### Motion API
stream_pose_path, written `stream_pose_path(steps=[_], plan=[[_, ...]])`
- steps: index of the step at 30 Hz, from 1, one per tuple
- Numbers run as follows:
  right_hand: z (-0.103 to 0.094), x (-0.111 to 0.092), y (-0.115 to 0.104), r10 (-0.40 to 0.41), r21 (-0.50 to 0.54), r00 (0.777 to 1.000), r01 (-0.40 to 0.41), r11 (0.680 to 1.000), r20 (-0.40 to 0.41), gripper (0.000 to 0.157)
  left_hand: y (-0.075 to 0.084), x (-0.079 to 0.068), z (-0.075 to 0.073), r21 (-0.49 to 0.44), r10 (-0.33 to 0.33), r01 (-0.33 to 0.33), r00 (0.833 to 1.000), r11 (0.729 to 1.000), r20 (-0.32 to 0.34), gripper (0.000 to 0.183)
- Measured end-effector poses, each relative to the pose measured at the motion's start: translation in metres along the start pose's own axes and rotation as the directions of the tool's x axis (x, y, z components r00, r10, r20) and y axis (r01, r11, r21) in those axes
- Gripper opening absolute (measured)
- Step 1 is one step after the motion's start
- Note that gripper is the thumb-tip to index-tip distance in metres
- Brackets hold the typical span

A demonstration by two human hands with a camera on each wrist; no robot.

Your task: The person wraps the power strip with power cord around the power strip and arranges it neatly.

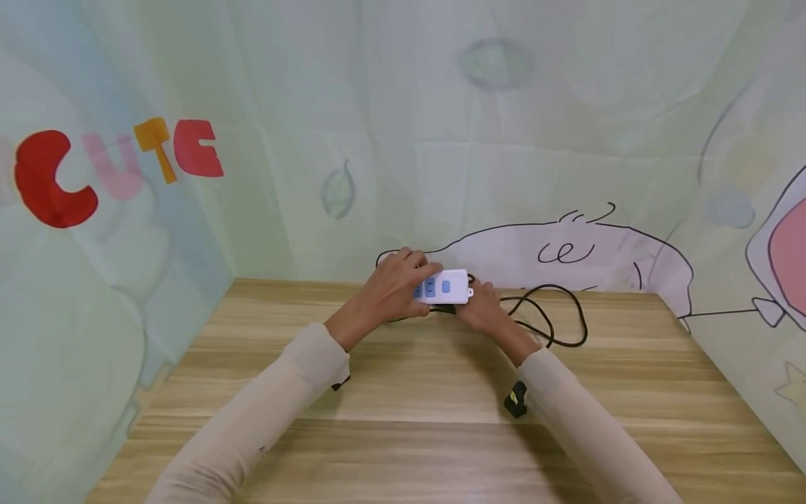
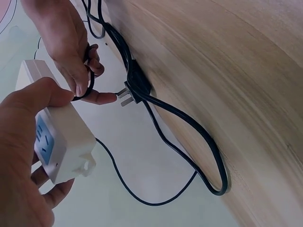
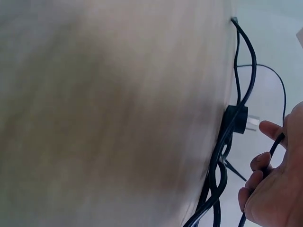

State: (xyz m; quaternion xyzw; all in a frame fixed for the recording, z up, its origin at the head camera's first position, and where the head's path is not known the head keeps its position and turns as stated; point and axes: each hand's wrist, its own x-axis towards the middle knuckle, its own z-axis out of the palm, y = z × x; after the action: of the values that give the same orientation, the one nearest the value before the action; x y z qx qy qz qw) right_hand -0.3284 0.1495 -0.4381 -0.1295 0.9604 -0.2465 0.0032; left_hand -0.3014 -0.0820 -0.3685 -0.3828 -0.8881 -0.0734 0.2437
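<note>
A white power strip (image 1: 460, 288) with blue sockets is held up near the table's back edge. My left hand (image 1: 393, 285) grips it, thumb over one long side and fingers beneath, as the left wrist view shows. My right hand (image 1: 483, 309) is close beside the strip's right end, its fingers curled round a black cord (image 3: 273, 145). Below these fingers, a black plug (image 2: 138, 81) with metal prongs lies on the table among loops of cable. The right index fingertip points at the prongs; whether they touch I cannot tell.
Loops of black cable (image 1: 582, 329) spread right of my hands on the wooden table (image 1: 428, 448). A printed cloth (image 1: 409, 140) hangs behind and along both sides. A small black device (image 1: 516, 400) sits under the right sleeve.
</note>
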Motion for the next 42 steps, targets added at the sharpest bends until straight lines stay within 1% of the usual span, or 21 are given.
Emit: stream_pose_path(steps=[5, 9, 12, 16, 18, 21, 24, 26, 31, 35, 39, 42], plan=[[0.004, -0.008, -0.006, -0.070, -0.046, 0.998, 0.069, 0.997, -0.003, 0.051, 0.000, -0.001, 0.002, 0.033, -0.013, 0.013, 1.000, 0.999, -0.013, 0.065], [0.006, -0.014, -0.010, -0.131, -0.103, 0.991, 0.129, 0.986, -0.022, 0.051, -0.001, -0.001, 0.002, 0.064, -0.024, 0.026, 0.999, 0.998, -0.027, 0.062], [0.007, -0.018, -0.013, -0.155, -0.144, 0.988, 0.149, 0.978, -0.030, 0.049, -0.001, -0.001, 0.002, 0.075, -0.032, 0.034, 0.999, 0.997, -0.026, 0.060], [0.006, -0.023, -0.015, -0.199, -0.236, 0.980, 0.188, 0.953, -0.022, 0.044, -0.002, 0.000, 0.002, 0.099, -0.049, 0.050, 0.999, 0.994, -0.008, 0.060], [0.005, -0.027, -0.015, -0.237, -0.276, 0.971, 0.222, 0.935, -0.020, 0.040, -0.003, 0.000, 0.002, 0.114, -0.065, 0.064, 0.998, 0.991, 0.004, 0.062], [0.003, -0.032, -0.016, -0.296, -0.303, 0.955, 0.273, 0.913, -0.033, 0.032, -0.004, 0.000, 0.001, 0.135, -0.085, 0.081, 0.996, 0.988, 0.025, 0.063], [0.002, -0.036, -0.014, -0.353, -0.316, 0.934, 0.320, 0.893, -0.052, 0.023, -0.005, -0.001, 0.001, 0.141, -0.099, 0.092, 0.994, 0.986, 0.042, 0.065], [0.002, -0.037, -0.012, -0.397, -0.328, 0.915, 0.355, 0.876, -0.070, 0.019, -0.005, -0.002, 0.001, 0.147, -0.104, 0.095, 0.993, 0.985, 0.051, 0.066], [0.000, -0.040, -0.006, -0.485, -0.331, 0.870, 0.433, 0.838, -0.091, 0.016, -0.005, -0.003, 0.002, 0.166, -0.111, 0.098, 0.991, 0.981, 0.071, 0.064], [-0.007, -0.042, -0.005, -0.550, -0.339, 0.832, 0.498, 0.798, -0.073, 0.014, -0.005, -0.004, 0.003, 0.167, -0.113, 0.099, 0.991, 0.981, 0.077, 0.061], [-0.012, -0.043, -0.002, -0.621, -0.367, 0.782, 0.564, 0.739, -0.048, 0.012, -0.004, -0.006, 0.006, 0.176, -0.101, 0.087, 0.992, 0.980, 0.072, 0.059], [-0.012, -0.044, 0.002, -0.683, -0.398, 0.729, 0.611, 0.684, -0.054, 0.009, -0.003, -0.007, 0.008, 0.181, -0.094, 0.080, 0.993, 0.980, 0.072, 0.061]])
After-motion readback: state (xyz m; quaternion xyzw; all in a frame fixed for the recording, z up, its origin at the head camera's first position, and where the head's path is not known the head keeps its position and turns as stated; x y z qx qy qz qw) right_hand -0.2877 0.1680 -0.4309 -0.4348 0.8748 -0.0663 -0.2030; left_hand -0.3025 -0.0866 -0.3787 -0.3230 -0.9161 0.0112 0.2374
